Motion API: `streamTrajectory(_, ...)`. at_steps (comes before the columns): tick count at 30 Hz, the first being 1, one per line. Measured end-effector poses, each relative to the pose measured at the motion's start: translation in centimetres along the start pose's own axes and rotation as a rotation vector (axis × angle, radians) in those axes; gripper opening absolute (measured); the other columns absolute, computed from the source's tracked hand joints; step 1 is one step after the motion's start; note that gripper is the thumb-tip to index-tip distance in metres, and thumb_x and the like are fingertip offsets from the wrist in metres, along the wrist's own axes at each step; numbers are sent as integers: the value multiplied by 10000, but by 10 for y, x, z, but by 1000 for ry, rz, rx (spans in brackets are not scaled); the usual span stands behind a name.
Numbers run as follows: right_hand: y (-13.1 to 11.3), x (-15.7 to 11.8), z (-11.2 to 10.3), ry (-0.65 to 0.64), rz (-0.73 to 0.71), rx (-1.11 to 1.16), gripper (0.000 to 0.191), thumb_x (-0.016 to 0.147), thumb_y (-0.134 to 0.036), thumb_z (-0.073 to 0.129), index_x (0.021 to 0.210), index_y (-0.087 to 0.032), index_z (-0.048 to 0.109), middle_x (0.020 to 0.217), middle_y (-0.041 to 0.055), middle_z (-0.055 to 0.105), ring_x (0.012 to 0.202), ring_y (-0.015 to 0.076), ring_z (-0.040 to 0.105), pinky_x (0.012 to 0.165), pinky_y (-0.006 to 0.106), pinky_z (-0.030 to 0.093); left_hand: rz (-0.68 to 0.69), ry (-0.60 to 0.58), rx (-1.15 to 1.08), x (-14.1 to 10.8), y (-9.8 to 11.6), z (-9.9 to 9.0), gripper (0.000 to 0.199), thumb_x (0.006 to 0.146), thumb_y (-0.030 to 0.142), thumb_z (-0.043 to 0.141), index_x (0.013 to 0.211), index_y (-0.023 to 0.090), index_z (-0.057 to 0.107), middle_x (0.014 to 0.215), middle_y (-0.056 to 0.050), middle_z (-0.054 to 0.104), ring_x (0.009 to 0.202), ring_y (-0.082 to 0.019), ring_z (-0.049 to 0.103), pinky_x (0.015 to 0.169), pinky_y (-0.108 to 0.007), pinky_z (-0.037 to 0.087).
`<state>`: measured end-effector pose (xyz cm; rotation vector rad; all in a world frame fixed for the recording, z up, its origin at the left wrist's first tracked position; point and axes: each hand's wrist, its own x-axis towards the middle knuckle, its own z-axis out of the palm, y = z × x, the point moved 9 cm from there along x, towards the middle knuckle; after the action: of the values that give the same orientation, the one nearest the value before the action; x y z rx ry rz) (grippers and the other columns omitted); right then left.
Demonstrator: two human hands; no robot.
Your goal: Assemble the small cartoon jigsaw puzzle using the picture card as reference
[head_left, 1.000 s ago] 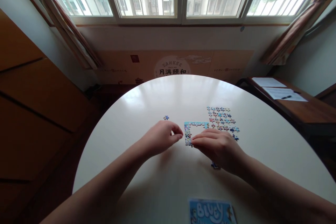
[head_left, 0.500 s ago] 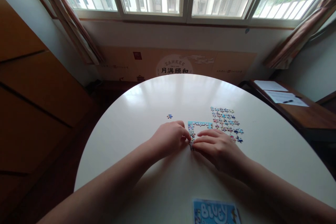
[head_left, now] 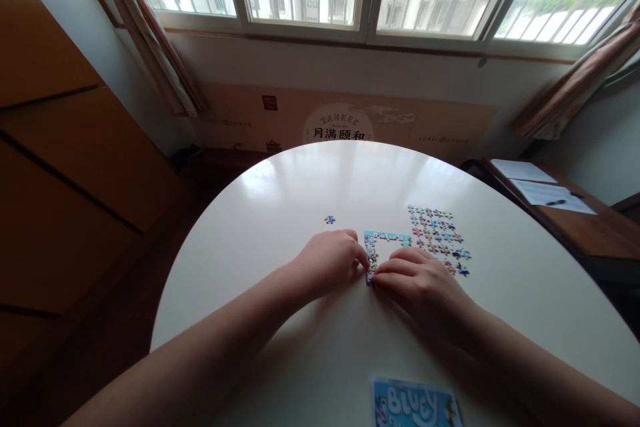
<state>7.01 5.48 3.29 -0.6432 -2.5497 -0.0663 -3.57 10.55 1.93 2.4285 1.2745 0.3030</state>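
On the worktop (head_left: 260,227), I see the puzzle border (head_left: 371,247), its seven-o'clock corner between narrowed left hand (head_left: 334,257) and right hand (head_left: 424,279); grip unclear.

Left hand (head_left: 334,257): bare, its back smoothly rounded, fingers (head_left: 362,256) slender at the grip; nails too small for me to read. Left forearm (head_left: 220,337): bare, directly behind that grip, narrow at the wrist (head_left: 294,278), broadening steadily farther back. Right hand (head_left: 424,281): bare, slim digits tapering towards the grip, knuckles softly marked on my remote feed. Right forearm (head_left: 530,350): bare, behind that grip, smooth in outline, likewise fuller farther back.
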Motion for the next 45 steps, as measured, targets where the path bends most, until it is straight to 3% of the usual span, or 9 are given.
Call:
streamTrajectory(12,3,-2,5,-90,158,52,163,950,-204,598,1007,-257,742,991,47,738,979,258,609,913,468,457,15,9,29,-1,5,-2,305,787,170,607,898,340,834,879,-24,699,676,-152,603,612,-274,409)
streamTrajectory(20,31,-12,-31,157,218,72,355,869,-44,527,1073,-249,732,998,59,719,950,251,602,884,457,489,-11,-14,5,0,5,-1,243,867,256,605,954,302,827,974,-51,716,759,-178,642,652,-283,438)
streamTrajectory(31,37,-15,-33,105,223,77,347,838,-41,541,961,-280,761,1008,26,749,999,254,639,944,501,480,5,-18,58,1,12,0,169,863,362,677,938,272,800,969,-43,694,753,-181,610,634,-291,403)
streamTrajectory(40,35,-14,-43,122,203,112,293,853,-69,559,928,-266,763,1001,28,754,978,233,658,929,450,498,12,-3,98,2,17,2,165,876,346,668,953,251,778,991,-50,692,801,-194,620,649,-294,414)
streamTrajectory(45,37,-15,-45,121,199,121,283,847,-68,561,915,-248,768,984,41,753,942,231,664,881,420,520,48,106,117,3,18,-8,134,889,284,641,907,219,757,939,-44,694,740,-164,599,640,-280,406)
